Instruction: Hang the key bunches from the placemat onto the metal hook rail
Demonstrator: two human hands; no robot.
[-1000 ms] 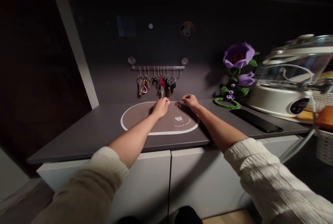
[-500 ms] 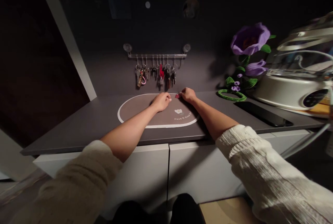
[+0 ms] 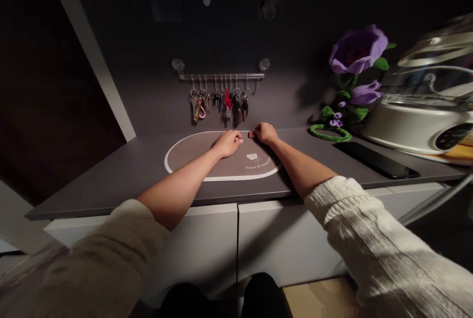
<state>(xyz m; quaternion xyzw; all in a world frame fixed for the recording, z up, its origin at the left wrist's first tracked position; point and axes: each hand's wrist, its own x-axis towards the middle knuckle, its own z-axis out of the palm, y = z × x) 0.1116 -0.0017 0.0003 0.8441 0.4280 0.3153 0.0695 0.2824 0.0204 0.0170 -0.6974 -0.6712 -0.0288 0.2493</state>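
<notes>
My left hand (image 3: 228, 143) rests on the brown oval mat (image 3: 192, 158), which has a white rim, a small white print and lettering. Its fingers are curled together, and whatever they may hold is hidden. Close by on the right, my right hand (image 3: 265, 133) is closed in a pinch at the mat's back edge. A small red tag (image 3: 252, 135) pokes out at its fingertips; what it is attached to is too small to tell. Behind the hands, several keys (image 3: 227, 109) and keyrings hang from a clear rail (image 3: 221, 77) on the dark wall.
To the right stand purple fabric flowers (image 3: 358, 52) with a green ring base (image 3: 330, 133). A black phone (image 3: 375, 159) lies before a white appliance (image 3: 402, 126) with a clear upper part. White cabinet doors (image 3: 199, 244) sit under the grey counter (image 3: 111, 175).
The view has shifted slightly. Both hands stay in nearly the same places, and the red tag at the right fingertips is turned a little differently.
</notes>
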